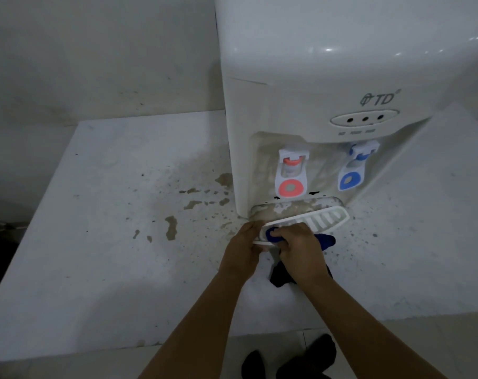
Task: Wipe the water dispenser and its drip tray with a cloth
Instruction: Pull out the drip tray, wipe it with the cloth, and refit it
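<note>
A white water dispenser (300,86) stands on a white counter, with a red tap (290,173) and a blue tap (355,168) in its stained recess. Its white slotted drip tray (325,218) is pulled out and tilted in front of the base. My left hand (242,248) grips the tray's left end. My right hand (300,248) holds a dark blue cloth (326,240) bunched against the tray's left part; the cloth hangs down under my wrist. The tray slot in the dispenser base (284,207) looks brown and dirty.
The white counter (95,242) carries brown stains and specks left of the dispenser and around its base. A wall rises behind. The counter's front edge runs below my forearms, and dark feet (309,356) show on the floor.
</note>
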